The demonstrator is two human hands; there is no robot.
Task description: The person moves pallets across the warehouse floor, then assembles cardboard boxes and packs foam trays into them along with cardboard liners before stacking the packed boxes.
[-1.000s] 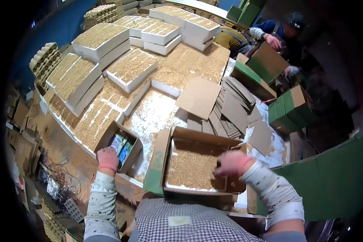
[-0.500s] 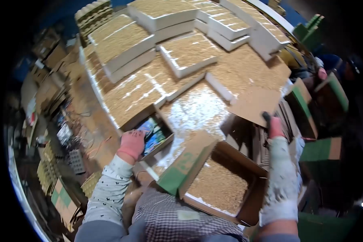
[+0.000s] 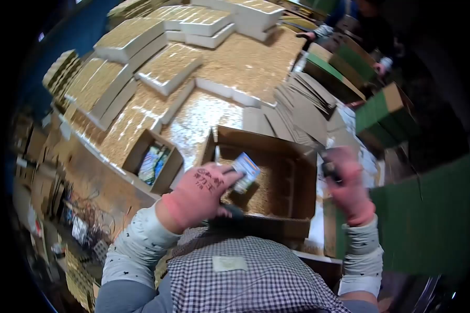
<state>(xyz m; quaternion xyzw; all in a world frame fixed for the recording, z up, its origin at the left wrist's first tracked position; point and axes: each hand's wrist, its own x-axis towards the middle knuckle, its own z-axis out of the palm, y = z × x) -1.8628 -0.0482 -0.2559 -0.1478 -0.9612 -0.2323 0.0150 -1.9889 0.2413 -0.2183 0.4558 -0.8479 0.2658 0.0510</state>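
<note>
My left hand [image 3: 203,193], in a pink glove with dark writing on its back, pinches a small blue-and-white packet [image 3: 246,169]. It is over the left side of an open cardboard box [image 3: 266,136] with golden-brown loose material [image 3: 269,182] at its bottom. Off the box's right side is my right hand [image 3: 350,185], in a pink glove with dark fingertips. Its fingers look curled but are blurred, so I cannot tell whether they hold anything. A smaller cardboard box [image 3: 164,182] to the left contains several colourful packets [image 3: 153,163].
White foam trays [image 3: 141,44] filled with golden-brown material are stacked at the back. Flat cardboard sheets [image 3: 310,112] lie behind the box. Green-and-brown boxes [image 3: 386,117] stand at right, near another person's hand [image 3: 384,66]. Egg-carton-like trays [image 3: 62,70] stand far left.
My left hand has come from the small box to the larger one with a packet. My right hand has let go of the cardboard sheet. The view has shifted right and the large box appears turned.
</note>
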